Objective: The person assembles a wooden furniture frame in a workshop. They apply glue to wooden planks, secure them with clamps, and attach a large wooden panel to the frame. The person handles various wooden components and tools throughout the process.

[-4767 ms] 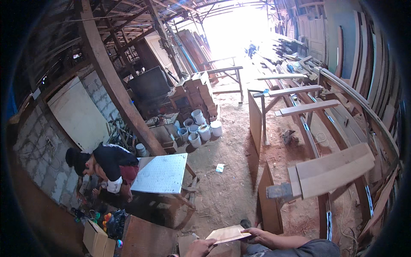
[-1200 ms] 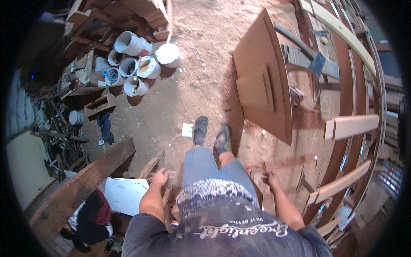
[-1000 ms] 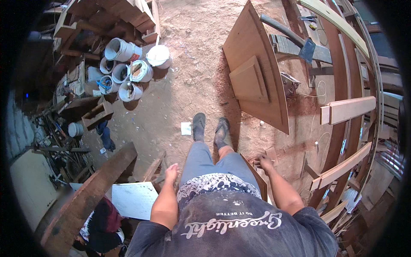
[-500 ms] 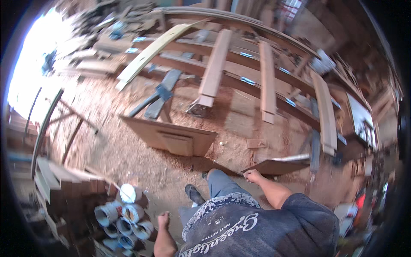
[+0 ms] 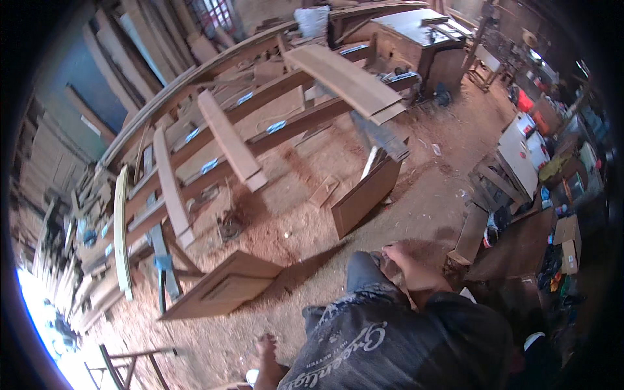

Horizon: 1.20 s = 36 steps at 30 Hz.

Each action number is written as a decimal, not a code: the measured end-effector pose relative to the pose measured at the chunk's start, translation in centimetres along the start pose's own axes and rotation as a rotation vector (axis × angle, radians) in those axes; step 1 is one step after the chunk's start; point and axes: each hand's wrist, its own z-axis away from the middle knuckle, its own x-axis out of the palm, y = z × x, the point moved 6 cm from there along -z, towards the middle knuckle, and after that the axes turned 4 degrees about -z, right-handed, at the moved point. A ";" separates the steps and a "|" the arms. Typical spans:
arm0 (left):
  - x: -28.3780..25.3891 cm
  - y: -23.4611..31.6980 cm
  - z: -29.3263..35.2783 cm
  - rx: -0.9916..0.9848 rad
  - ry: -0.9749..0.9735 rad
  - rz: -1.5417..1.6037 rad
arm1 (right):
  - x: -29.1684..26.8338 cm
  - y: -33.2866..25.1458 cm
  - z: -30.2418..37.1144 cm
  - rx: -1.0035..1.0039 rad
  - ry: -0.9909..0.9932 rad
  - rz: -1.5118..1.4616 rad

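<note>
My right hand (image 5: 392, 253) hangs beside my right thigh, its fingers loosely bent, with no object visible in it. Low on my left side, my left hand (image 5: 265, 344) is small and slightly blurred; its fingers look loose and I see nothing held. Both hands are clear of the wood around me. The nearest piece to the right hand is a brown wooden panel (image 5: 367, 198) standing on edge on the ground. Another brown panel with a raised middle (image 5: 224, 286) leans low ahead of my left hand.
Ahead, several planks, among them a wide stacked pair (image 5: 348, 81) and a pale one (image 5: 121, 234), lie across long dark beams (image 5: 305, 117). Tins, boxes and a white board (image 5: 518, 153) crowd the right. A metal frame (image 5: 133, 364) stands at the lower left. Sawdust covers the ground.
My view has swung to the right, so the planks and panels sit farther left and the cluttered right side shows. The white pipes at lower left have left view. Both hands remain beside my body.
</note>
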 end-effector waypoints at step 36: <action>37.8 15.3 13.0 0.114 0.029 -0.522 | -28.2 -51.4 -18.6 -0.444 -0.345 -0.434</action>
